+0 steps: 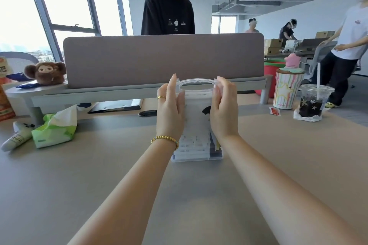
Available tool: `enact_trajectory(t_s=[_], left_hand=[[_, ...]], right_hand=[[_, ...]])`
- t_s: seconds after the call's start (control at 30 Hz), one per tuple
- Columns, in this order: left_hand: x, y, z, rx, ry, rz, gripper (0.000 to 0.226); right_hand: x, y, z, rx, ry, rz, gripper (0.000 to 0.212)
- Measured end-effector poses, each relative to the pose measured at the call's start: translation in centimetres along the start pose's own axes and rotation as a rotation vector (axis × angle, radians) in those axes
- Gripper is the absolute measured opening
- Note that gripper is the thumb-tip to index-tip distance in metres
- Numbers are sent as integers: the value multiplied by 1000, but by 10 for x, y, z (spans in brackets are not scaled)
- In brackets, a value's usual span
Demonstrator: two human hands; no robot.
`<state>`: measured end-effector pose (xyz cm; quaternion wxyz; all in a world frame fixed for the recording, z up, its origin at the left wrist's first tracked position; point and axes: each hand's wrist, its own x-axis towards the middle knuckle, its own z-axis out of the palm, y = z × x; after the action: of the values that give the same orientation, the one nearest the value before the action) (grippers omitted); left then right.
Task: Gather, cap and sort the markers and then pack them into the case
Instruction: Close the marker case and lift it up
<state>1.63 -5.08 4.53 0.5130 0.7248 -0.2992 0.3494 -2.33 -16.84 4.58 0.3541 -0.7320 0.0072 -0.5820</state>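
Case [196, 125] stands upright on surface [199, 195], frame centre, markers [194, 145] visible packed inside. Left hand [170, 111] flat against its side; right hand [224, 111] curls round other side near handle, likely steadying it for closing

No legible text anywhere.
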Motion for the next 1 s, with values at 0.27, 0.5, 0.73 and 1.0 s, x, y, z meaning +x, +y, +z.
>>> enact_trajectory(t_s=[0.27, 0.5, 0.73, 1.0], left_hand=[[2, 15, 2, -18, 77, -100, 33], [3, 18, 6, -10, 154, -117, 25], [12, 12, -5, -65, -5, -172, 26], [9, 27, -2, -291, 172, -423, 30]], right_hand=[[1, 1, 0, -30, 33, -44, 30], [5, 0, 0, -78, 30, -43, 19], [-8, -3, -6, 148, -69, 283, 33], [-64, 30, -56, 275, -511, 936, 53]])
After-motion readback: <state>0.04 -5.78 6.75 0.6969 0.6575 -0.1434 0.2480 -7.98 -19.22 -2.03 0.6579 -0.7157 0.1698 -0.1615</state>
